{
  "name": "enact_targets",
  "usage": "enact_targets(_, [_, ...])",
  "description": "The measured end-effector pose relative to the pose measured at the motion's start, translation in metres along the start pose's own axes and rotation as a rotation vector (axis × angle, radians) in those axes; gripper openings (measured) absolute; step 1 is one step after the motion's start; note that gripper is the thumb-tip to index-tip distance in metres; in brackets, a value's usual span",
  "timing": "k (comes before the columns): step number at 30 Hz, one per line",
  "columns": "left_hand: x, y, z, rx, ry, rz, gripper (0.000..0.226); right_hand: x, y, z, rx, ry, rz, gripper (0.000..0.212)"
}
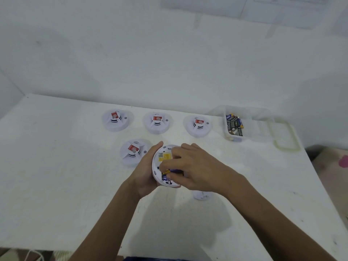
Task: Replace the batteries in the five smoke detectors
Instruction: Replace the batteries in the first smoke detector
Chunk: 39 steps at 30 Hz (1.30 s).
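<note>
Four smoke detectors (157, 122) sit face-up on the desk (75, 176). Three form a row along the far edge, and the fourth (133, 152) lies nearer the middle, just beside the left hand (145, 172). That hand curls round the rim of the fifth detector (160, 161) and holds it back-side up above the middle of the desk, with its battery bay open. The right hand (197, 168) covers much of the bay, its fingertips pinching a battery (166, 172) there. A small white cover (200, 195) lies on the desk, partly hidden under the right wrist. At the far right corner stands a clear tub (233, 137) of loose batteries (234, 124), with its lid (286, 136) beside it.
</note>
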State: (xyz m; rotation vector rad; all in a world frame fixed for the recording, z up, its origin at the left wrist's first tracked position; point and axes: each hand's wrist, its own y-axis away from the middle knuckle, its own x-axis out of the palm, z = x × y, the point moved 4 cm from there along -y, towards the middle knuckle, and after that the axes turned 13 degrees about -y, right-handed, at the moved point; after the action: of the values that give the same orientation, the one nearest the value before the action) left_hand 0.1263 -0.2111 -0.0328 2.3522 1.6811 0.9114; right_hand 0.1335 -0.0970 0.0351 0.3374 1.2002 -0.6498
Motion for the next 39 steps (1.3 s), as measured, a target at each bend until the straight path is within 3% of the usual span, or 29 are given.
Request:
enact_targets(7, [0.000, 0.000, 0.005, -0.068, 0.005, -0.010, 0.055, -0.003, -0.003, 0.001, -0.046, -0.017, 0.118, 0.012])
enact_targets(14, [0.000, 0.000, 0.006, -0.091, -0.036, -0.021, 0.045, -0.004, -0.007, 0.004, -0.065, -0.087, 0.148, 0.013])
enact_targets(21, [-0.002, 0.000, 0.004, -0.085, -0.001, -0.056, 0.056, -0.009, -0.002, 0.004, -0.025, -0.181, -0.011, 0.018])
enact_targets(30, [-0.004, 0.003, -0.009, 0.009, 0.082, -0.082, 0.065, -0.013, 0.015, -0.002, 0.321, -0.649, -0.388, 0.008])
enact_targets(39, [-0.003, 0.005, -0.022, 0.140, 0.118, -0.174, 0.065, -0.001, 0.022, 0.002, 0.560, -0.551, -0.447, 0.005])
